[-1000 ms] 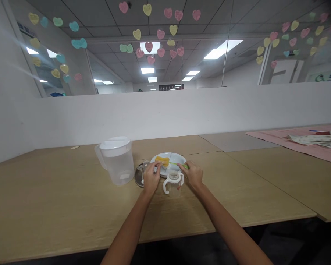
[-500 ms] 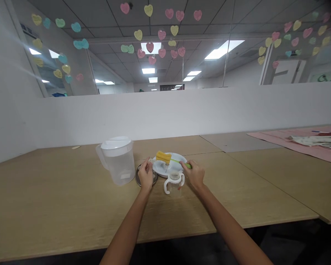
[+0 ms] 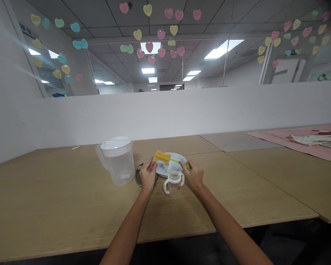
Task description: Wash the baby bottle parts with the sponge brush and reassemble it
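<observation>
My right hand (image 3: 194, 175) grips the green handle of a bottle brush (image 3: 162, 157), whose yellow sponge head points left above the plate. At the sponge's tip, the fingers of my left hand (image 3: 148, 175) are closed around a small clear piece, mostly hidden, whose kind I cannot make out. Below the brush, a divided white plate (image 3: 161, 172) lies on the table. A clear baby bottle (image 3: 174, 183) with two white curved handles stands upright and uncapped between my forearms, just in front of the plate.
A translucent lidded pitcher (image 3: 118, 162) stands left of my left hand. Partly under that hand lies a dark round tray or lid (image 3: 138, 177). On the wooden table (image 3: 71, 198), a pink cloth (image 3: 276, 137) with other items spreads at the far right. A white wall (image 3: 165, 114) rises behind.
My left hand has shifted slightly right, and its fingers now cover more of the clear piece by the sponge tip. My right hand, the bottle and the pitcher look unchanged.
</observation>
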`<action>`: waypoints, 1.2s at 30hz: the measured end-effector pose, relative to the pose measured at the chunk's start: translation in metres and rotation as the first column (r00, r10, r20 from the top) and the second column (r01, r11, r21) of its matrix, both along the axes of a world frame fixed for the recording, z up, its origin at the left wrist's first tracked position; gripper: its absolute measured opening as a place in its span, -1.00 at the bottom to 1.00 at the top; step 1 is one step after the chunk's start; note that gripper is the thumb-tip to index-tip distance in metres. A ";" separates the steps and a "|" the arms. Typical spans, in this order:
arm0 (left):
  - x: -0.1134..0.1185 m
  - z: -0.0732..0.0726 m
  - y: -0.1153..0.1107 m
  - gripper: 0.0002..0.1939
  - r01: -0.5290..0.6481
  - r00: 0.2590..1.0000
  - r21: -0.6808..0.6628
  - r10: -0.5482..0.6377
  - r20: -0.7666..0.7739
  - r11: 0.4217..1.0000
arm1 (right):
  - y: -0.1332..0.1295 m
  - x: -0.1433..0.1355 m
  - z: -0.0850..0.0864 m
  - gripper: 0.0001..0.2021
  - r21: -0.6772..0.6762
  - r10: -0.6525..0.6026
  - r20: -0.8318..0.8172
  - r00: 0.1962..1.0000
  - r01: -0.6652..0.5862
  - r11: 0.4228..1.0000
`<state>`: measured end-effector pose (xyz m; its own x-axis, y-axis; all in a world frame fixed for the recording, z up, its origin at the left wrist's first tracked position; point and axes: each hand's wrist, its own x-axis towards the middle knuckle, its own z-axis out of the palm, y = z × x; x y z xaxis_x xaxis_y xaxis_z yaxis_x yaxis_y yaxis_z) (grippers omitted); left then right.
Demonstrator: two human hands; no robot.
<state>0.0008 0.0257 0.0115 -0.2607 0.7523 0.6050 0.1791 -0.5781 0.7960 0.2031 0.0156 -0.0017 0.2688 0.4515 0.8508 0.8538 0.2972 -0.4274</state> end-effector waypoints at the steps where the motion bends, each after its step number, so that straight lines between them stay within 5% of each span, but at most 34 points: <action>1: 0.000 -0.001 0.001 -0.57 0.008 1.000 -0.004 -0.008 0.008 1.000 | 0.000 0.000 0.000 -0.45 0.002 -0.031 0.001 1.000 0.031 1.000; 4: 0.001 -0.001 0.001 -0.59 0.030 0.999 -0.034 -0.030 0.025 0.999 | 0.001 0.001 0.000 -0.44 0.005 -0.114 -0.017 0.993 0.115 0.993; 10: 0.001 0.001 0.002 -0.65 0.065 0.994 -0.099 -0.055 0.096 0.993 | 0.000 0.001 -0.002 -0.52 0.042 0.039 0.063 0.997 -0.042 0.998; 14: 0.000 0.001 0.003 -0.67 0.080 0.990 -0.103 -0.067 0.125 0.992 | -0.001 0.000 -0.002 -0.53 0.039 -0.003 0.090 0.996 0.000 0.999; 23: -0.001 0.005 -0.001 -0.68 0.000 1.000 -0.041 -0.001 -0.012 0.999 | -0.004 -0.002 0.003 -0.49 0.039 -0.053 -0.046 0.998 0.055 0.998; 28: -0.001 0.005 0.000 -0.64 0.092 0.984 -0.134 -0.069 0.166 0.987 | -0.003 0.003 0.004 -0.49 0.049 -0.037 -0.160 0.986 0.046 0.998; 33: 0.001 0.004 0.003 -0.54 0.210 0.922 -0.141 -0.147 0.359 0.968 | -0.001 0.002 0.000 -0.51 0.032 0.011 -0.011 1.000 -0.011 0.999; 36: 0.001 0.005 0.002 -0.54 0.234 0.904 -0.146 -0.160 0.395 0.961 | 0.001 0.001 -0.001 -0.49 0.012 -0.057 0.030 0.998 0.056 0.998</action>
<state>0.0021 0.0277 0.0164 -0.2758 0.9007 0.3356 -0.2572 -0.4056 0.8771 0.2042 0.0168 -0.0031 0.2675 0.4271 0.8637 0.8819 0.2525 -0.3980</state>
